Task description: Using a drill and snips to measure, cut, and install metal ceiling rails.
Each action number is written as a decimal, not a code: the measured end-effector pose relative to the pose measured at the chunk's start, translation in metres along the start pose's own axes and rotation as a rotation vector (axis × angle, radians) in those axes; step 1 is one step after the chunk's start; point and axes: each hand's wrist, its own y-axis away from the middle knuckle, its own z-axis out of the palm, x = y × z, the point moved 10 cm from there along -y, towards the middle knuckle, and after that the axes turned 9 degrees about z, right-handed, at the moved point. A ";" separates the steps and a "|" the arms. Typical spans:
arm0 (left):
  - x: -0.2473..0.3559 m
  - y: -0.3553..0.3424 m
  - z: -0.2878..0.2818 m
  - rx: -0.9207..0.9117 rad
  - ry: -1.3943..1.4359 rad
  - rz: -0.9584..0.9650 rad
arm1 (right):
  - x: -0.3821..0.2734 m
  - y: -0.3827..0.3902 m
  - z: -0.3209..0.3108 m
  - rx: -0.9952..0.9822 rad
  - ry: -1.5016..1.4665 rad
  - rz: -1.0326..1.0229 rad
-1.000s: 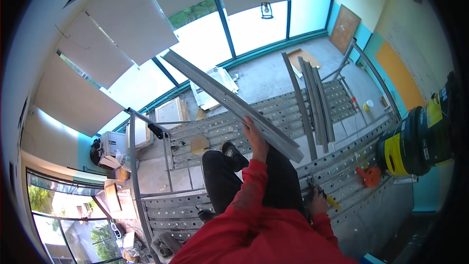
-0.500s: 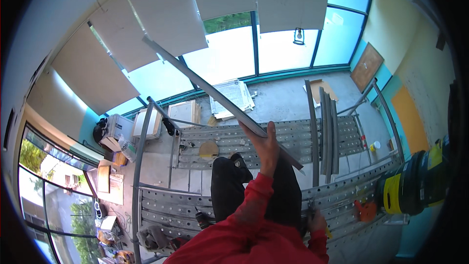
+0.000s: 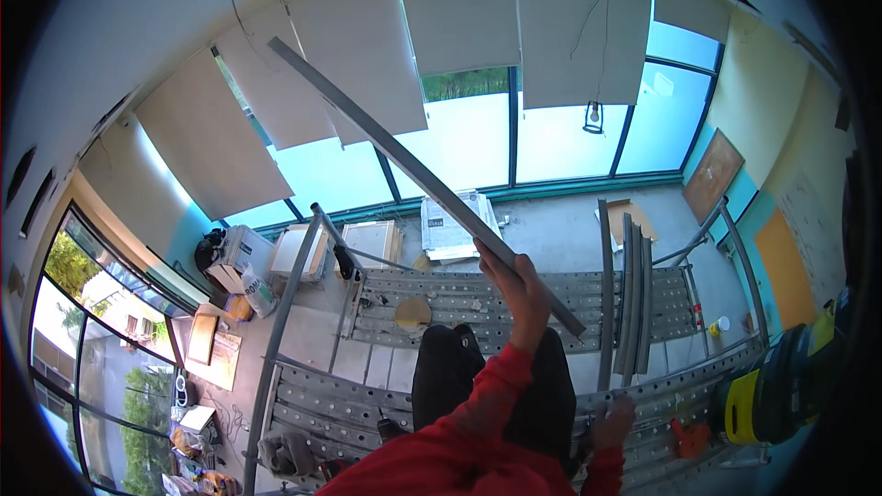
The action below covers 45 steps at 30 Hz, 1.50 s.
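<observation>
My left hand (image 3: pixel 519 298) is closed around a long grey metal channel (image 3: pixel 418 173) near its lower end. The channel slants from the lower right up to the upper left, in front of the window blinds. Lower right, my right hand (image 3: pixel 614 421) is over the perforated metal platform (image 3: pixel 542 455), its fingers apart and slightly blurred, with nothing visible in them. An orange tool or holder (image 3: pixel 687 439) lies on the platform to its right. Several similar grey channels (image 3: pixel 634 298) stand together ahead of my right hand.
A second perforated platform (image 3: pixel 496 289) lies ahead, with a round brownish disc (image 3: pixel 413 313) on it. Scaffold rails (image 3: pixel 285 321) rise on the left and right. A black and yellow machine (image 3: pixel 758 404) is at the right. A bulb (image 3: pixel 593 116) hangs by the windows.
The view has tilted upward. The channel in my left hand has shifted slightly. My right hand held a dark tool; it has moved forward and the tool no longer shows in it.
</observation>
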 end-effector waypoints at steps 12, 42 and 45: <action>0.120 -0.053 0.028 -0.230 0.614 0.169 | -0.265 -0.073 -0.221 0.466 -0.323 -0.690; 0.471 -0.291 -0.035 -0.291 1.120 0.808 | -0.288 -0.091 -0.460 1.275 -0.277 -0.844; 0.483 -0.309 -0.038 -0.222 0.937 0.946 | -0.294 -0.098 -0.451 1.202 -0.303 -0.862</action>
